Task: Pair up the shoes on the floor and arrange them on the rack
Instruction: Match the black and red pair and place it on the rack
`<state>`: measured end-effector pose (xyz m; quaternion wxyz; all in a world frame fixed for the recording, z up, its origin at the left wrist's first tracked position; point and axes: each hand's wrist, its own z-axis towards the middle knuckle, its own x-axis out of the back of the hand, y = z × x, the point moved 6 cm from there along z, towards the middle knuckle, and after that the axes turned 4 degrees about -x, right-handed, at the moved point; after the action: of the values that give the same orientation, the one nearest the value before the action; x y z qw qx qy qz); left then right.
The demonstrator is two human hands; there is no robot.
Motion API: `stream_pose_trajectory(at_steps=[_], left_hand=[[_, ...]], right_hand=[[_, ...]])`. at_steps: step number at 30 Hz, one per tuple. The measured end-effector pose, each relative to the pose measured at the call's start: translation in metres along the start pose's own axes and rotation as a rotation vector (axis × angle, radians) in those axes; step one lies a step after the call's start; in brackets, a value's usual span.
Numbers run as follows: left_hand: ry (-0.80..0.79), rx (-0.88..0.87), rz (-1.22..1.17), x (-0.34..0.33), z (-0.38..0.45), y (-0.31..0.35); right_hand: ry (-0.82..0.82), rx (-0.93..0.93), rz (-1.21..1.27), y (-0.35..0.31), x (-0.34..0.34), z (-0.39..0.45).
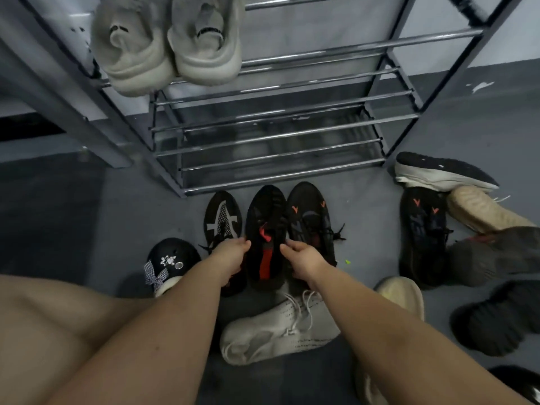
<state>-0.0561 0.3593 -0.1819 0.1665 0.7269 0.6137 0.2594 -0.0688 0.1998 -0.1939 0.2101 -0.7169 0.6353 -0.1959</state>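
I am sorting shoes on the floor in front of the rack. One pale pair already sits on a high shelf, so I think the job is only just begun.

Right now both my hands are at the black shoe with the red stripe. My left hand has its fingers bent at the shoe's left edge. My right hand has its fingers bent at the right edge. They look like they pinch the sides near the opening, but I cannot tell how tight.

This shoe stands on the floor just before the rack's bottom bar. It lies long-ways from me to the rack. Its toe points at the rack and its heel points at me.

A shoe with orange marks is just beside it on the right. Its twin is well apart, further right. A shoe with a white pattern is on the left.

Next I think I must find the red-stripe shoe's mate. I do not see it for sure. Then both go on a shelf together, toes in.
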Motion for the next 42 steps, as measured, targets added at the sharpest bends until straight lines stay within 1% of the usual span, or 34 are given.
stream_pose_trajectory(at_steps=[2, 4, 5, 6, 8, 10, 11, 13, 15, 17, 22, 26, 31, 34, 38, 40, 42], left_hand=[[0.001, -0.009, 0.062, 0.000, 0.005, 0.002], [0.019, -0.056, 0.176, -0.003, 0.007, 0.005], [0.029, -0.093, 0.247, -0.007, 0.007, 0.008], [0.035, -0.132, 0.315, -0.011, 0.006, 0.010], [0.040, -0.236, 0.503, -0.023, 0.001, 0.017], [0.050, -0.355, 0.762, -0.039, -0.006, 0.026], [0.048, -0.411, 0.876, -0.049, -0.010, 0.030], [0.022, -0.501, 1.050, -0.074, -0.019, 0.035], [-0.011, -0.566, 1.160, -0.102, -0.028, 0.040], [-0.061, -0.623, 1.215, -0.132, -0.037, 0.045], [-0.171, -0.765, 1.357, -0.203, -0.057, 0.050], [-0.262, -0.766, 1.490, -0.238, -0.063, 0.045], [-0.279, -0.721, 1.592, -0.260, -0.052, 0.049], [-0.277, -0.678, 1.559, -0.271, -0.040, 0.056], [-0.316, -0.635, 1.376, -0.300, -0.028, 0.066], [-0.334, -0.654, 1.263, -0.322, -0.025, 0.073], [-0.365, -0.669, 1.170, -0.346, -0.022, 0.076]], right_hand=[[0.018, -0.028, -0.092, 0.001, 0.004, 0.007], [0.051, -0.029, -0.168, 0.000, 0.010, 0.012], [0.073, -0.004, -0.256, -0.003, 0.014, 0.013], [0.089, 0.027, -0.397, -0.006, 0.017, 0.011], [0.137, 0.113, -0.731, -0.015, 0.024, 0.005], [0.209, 0.206, -0.983, -0.021, 0.033, -0.004], [0.238, 0.238, -1.056, -0.022, 0.038, -0.009], [0.291, 0.277, -1.119, -0.019, 0.054, -0.017], [0.342, 0.288, -1.123, -0.011, 0.076, -0.027], [0.398, 0.272, -1.121, 0.002, 0.105, -0.037], [0.557, 0.175, -1.140, 0.041, 0.183, -0.065], [0.649, 0.071, -1.110, 0.072, 0.242, -0.085], [0.773, -0.001, -1.076, 0.089, 0.289, -0.097], [0.795, -0.010, -0.943, 0.086, 0.302, -0.093], [0.826, -0.085, -0.677, 0.090, 0.318, -0.085], [0.822, -0.115, -0.617, 0.092, 0.325, -0.079], [0.814, -0.121, -0.612, 0.092, 0.332, -0.073]])
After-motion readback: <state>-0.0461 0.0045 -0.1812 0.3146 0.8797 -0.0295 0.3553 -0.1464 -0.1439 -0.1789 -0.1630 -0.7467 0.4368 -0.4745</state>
